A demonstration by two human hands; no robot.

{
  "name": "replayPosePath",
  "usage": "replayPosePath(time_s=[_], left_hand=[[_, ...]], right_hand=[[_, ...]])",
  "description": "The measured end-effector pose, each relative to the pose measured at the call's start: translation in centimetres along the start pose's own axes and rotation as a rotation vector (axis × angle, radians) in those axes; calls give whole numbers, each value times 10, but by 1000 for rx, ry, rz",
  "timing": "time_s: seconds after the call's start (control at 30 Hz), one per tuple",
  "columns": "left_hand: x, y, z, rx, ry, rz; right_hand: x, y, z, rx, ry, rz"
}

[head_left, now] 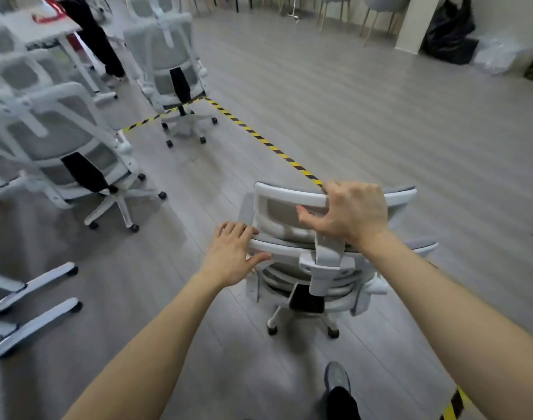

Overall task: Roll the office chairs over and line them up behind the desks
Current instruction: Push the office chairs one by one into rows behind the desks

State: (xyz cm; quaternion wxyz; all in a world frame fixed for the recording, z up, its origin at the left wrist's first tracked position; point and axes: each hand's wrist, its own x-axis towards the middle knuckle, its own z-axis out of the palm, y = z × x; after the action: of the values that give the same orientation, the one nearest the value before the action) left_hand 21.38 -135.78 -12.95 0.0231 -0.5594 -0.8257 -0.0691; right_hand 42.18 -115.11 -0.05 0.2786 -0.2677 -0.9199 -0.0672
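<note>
Steer the chair (319,262) from its top and push low and evenly, so its casters track straight toward the row of parked chairs (74,153) and it doesn't swing across the striped floor tape (268,144). Your right hand (350,213) is wrapped over the headrest (289,197); your left hand (232,253) grasps the upper rim of the backrest, fingers on top, thumb beneath. The chair stands directly ahead of you, on the near side of the tape, the row well off to its left.
</note>
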Motion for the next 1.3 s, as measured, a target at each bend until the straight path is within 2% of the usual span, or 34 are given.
replayPosePath(time_s=[0.27, 0.4, 0.63, 0.83, 0.9, 1.0, 1.03, 1.1, 1.2, 1.3], left_hand=[[72, -14, 6, 41, -35, -216], [120, -34, 8, 47, 0, -296], [205, -92, 35, 28, 114, -400], [291, -158, 35, 33, 107, -446], [316, -183, 34, 42, 99, -454], [350, -217, 33, 59, 89, -475], [361, -227, 32, 68, 88, -473], [384, -247, 33, 94, 89, -468], [410, -276, 36, 112, 116, -464], [434, -313, 37, 132, 174, -441]], right_hand=[[99, 30, 70, 159, -29, -187], [160, 40, 108, 242, -30, -225], [267, 50, 181, 235, -84, -279], [360, 56, 241, 322, -96, -361], [377, 65, 257, 407, -59, -278], [383, 92, 292, 462, 77, -5], [382, 103, 309, 450, 52, 76], [381, 123, 350, 363, -121, 150], [395, 144, 411, 274, -374, 57], [440, 149, 454, 310, -363, -81]])
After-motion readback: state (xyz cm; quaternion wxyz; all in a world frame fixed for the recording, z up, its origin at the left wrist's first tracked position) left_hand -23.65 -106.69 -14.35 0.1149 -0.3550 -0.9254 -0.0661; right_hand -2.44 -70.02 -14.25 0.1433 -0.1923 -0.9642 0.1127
